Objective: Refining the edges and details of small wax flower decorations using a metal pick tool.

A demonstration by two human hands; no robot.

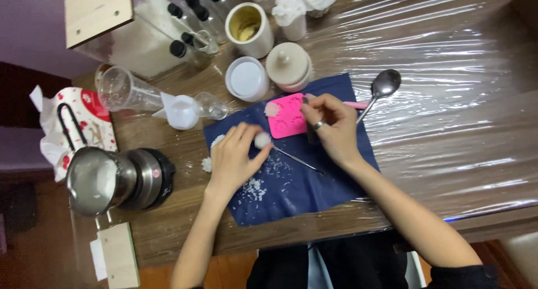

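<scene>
Wax, or something like it, sits as a small white crumbly ball [262, 140] pinched in the fingertips of my left hand [234, 157], just left of the frame's centre; my grip there is closed round it with thumb and fingers, the ball fluffy and pale with a rough surface. My right hand [332, 126] lies at the centre, fingers curled and closed on a thin dark tool [309, 126] held against the right edge of the pink mould [287, 118], a flat bright rectangle with small shapes pressed into it and a pale lump [272, 109] at its upper left corner. Both lie on a dark blue cloth [314, 188] strewn with white flakes [253, 189], on which a slim metal pick [297, 160] also rests. To the upper right a metal spoon [383, 88] lies on the plastic-covered bench [448, 98]. At the left edge stands a steel pot [106, 179] on a black heater.
</scene>
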